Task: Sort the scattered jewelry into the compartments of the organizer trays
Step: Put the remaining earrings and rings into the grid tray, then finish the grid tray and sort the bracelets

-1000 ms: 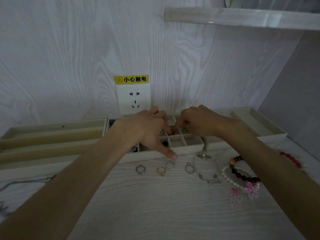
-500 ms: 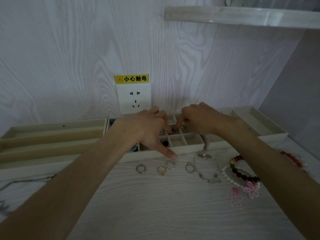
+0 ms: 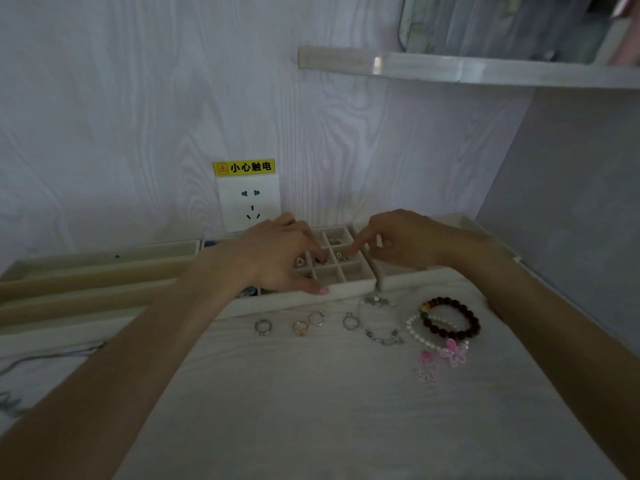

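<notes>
The grid organizer tray [image 3: 349,289] stands against the wall, with small earrings in some cells. My left hand [image 3: 277,261] lies over its middle cells with the thumb pressed on the front rim and the fingers bent above a small dark piece [image 3: 320,260]. My right hand [image 3: 408,237] hovers over the tray's right side, its index fingertip down in a cell beside a small metal piece [image 3: 341,256]. Several rings [image 3: 263,326] lie in a row on the table in front of the tray. Right of them are a silver chain bracelet [image 3: 381,322], a dark bead bracelet [image 3: 457,318], a pearl bracelet [image 3: 419,336] and two pink flower pieces [image 3: 454,353].
A tray with long slots [image 3: 86,282] sits to the left, and another tray [image 3: 464,221] to the right, mostly behind my right arm. A thin chain [image 3: 38,358] lies at the table's left edge. A wall socket [image 3: 247,202] is behind the trays and a shelf [image 3: 450,69] hangs above.
My right hand has drawn away from my left fingertips to the right, and its index finger now points into a cell. My left hand has stayed on the tray.
</notes>
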Demonstrator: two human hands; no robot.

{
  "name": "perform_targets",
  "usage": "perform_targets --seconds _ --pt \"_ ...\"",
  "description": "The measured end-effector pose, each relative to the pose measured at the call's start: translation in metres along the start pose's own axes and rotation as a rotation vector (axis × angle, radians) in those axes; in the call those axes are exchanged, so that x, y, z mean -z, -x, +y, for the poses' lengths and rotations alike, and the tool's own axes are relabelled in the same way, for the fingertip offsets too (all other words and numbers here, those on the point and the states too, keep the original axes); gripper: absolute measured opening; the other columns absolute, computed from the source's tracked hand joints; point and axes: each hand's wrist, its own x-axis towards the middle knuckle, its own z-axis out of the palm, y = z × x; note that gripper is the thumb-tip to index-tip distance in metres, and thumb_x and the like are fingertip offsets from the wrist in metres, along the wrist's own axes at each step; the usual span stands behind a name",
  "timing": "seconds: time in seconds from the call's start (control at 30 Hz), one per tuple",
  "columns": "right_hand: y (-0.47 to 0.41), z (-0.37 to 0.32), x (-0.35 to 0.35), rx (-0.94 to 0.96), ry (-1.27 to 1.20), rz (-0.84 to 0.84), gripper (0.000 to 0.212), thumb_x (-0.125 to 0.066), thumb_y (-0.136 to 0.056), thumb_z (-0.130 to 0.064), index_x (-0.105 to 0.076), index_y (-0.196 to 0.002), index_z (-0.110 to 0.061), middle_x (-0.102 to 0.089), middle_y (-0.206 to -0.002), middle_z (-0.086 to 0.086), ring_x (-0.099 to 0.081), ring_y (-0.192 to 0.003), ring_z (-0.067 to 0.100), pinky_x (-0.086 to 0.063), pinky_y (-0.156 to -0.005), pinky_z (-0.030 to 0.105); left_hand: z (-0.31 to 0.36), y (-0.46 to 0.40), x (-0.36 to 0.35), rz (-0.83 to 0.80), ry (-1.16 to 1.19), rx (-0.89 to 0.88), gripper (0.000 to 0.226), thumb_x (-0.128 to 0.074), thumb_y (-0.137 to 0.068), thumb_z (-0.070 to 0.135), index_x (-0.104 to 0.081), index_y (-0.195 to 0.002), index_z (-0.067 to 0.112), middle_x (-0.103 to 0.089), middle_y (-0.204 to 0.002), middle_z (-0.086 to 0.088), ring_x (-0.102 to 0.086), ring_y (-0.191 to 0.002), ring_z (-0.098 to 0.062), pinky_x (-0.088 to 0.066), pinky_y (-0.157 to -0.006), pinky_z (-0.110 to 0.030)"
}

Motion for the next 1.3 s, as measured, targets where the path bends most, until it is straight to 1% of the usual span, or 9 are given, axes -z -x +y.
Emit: perform_targets --seconds 0.13,0.3,0.47,0.63,0.77,0.9,1.0,1.17,1.3 --pt "0.034 0.007 0.007 -0.020 -0.049 0.019 0.027 -0.055 -0.092 -0.014 -0.067 -0.109 -0.032 -0.047 -0.084 -0.020 -0.050 -0.083 0.008 -0.045 -0.081 0.026 0.008 0.015 0.001 0.123 0.070 0.000 0.043 -0.056 -0.085 0.054 -0.056 -0.124 0.036 -0.052 -0.126 0.010 -0.038 -0.109 -0.009 -0.040 -0.091 -0.032" --pt "0.079 0.016 0.015 -0.098 -0.128 0.050 0.024 -0.056 -0.092 -0.016 -0.067 -0.109 -0.028 -0.056 -0.093 -0.009 -0.055 -0.090 0.012 -0.044 -0.083 0.021 0.021 0.034 -0.004 0.195 0.113 0.007 0.029 -0.056 -0.089 0.045 -0.060 -0.117 0.037 -0.055 -0.119 0.013 -0.041 -0.108 -0.007 -0.037 -0.079 -0.027" --pt "0.105 0.023 0.019 -0.125 -0.150 0.088 0.025 -0.055 -0.092 -0.015 -0.068 -0.107 -0.030 -0.058 -0.089 -0.016 -0.056 -0.091 0.007 -0.039 -0.076 0.010 0.025 0.046 -0.013 0.240 0.153 0.025 0.022 -0.059 -0.089 0.033 -0.065 -0.110 0.037 -0.061 -0.108 0.016 -0.050 -0.103 -0.005 -0.042 -0.083 -0.027" --pt "0.117 0.022 0.014 -0.120 -0.202 0.155 0.024 -0.056 -0.092 -0.014 -0.069 -0.108 -0.026 -0.064 -0.097 -0.007 -0.060 -0.095 0.011 -0.045 -0.086 0.018 0.032 0.060 -0.016 0.240 0.218 0.080 0.022 -0.057 -0.091 0.023 -0.067 -0.108 0.033 -0.062 -0.100 0.020 -0.052 -0.078 0.007 -0.037 -0.064 -0.013" --pt "0.100 -0.001 -0.017 -0.017 -0.175 0.148 0.026 -0.055 -0.093 -0.016 -0.065 -0.114 -0.027 -0.063 -0.113 -0.007 -0.056 -0.106 0.010 -0.042 -0.094 0.026 0.030 0.074 -0.020 0.218 0.203 0.193 0.027 -0.055 -0.092 0.016 -0.066 -0.108 0.034 -0.066 -0.102 0.019 -0.057 -0.085 -0.001 -0.047 -0.075 -0.024" --pt "0.074 -0.019 -0.053 0.052 -0.099 0.073 0.038 -0.049 -0.094 -0.015 -0.053 -0.131 -0.025 -0.051 -0.137 -0.004 -0.044 -0.125 0.013 -0.032 -0.098 0.021 0.021 0.091 -0.030 0.145 0.199 0.243 0.031 -0.053 -0.092 0.012 -0.066 -0.111 0.034 -0.065 -0.111 0.017 -0.058 -0.093 -0.002 -0.045 -0.077 -0.021" --pt "0.060 -0.026 -0.071 0.070 -0.056 0.051 0.044 -0.054 -0.093 -0.021 -0.047 -0.136 -0.025 -0.047 -0.135 -0.001 -0.042 -0.125 0.015 -0.033 -0.096 0.023 0.012 0.107 -0.040 0.123 0.173 0.287 0.038 -0.044 -0.095 0.011 -0.063 -0.112 0.038 -0.060 -0.121 0.017 -0.056 -0.106 -0.007 -0.039 -0.073 -0.021" --pt "0.046 -0.030 -0.088 0.088 0.016 0.145 0.041 -0.046 -0.096 -0.026 -0.045 -0.137 -0.023 -0.047 -0.132 0.000 -0.045 -0.119 0.019 -0.036 -0.090 0.025 0.011 0.124 -0.056 0.114 0.231 0.276 0.045 -0.038 -0.098 0.011 -0.048 -0.133 0.036 -0.042 -0.145 0.010 -0.038 -0.133 -0.012 -0.035 -0.106 -0.029" --pt "0.039 -0.040 -0.093 0.152 0.025 0.206 0.043 -0.046 -0.095 -0.019 -0.044 -0.138 -0.027 -0.048 -0.131 -0.002 -0.045 -0.114 0.015 -0.034 -0.082 0.022 0.032 0.124 -0.066 0.104 0.150 0.202 0.046 -0.029 -0.102 0.021 -0.027 -0.146 0.032 -0.023 -0.154 0.009 -0.019 -0.141 -0.011 -0.021 -0.113 -0.027"
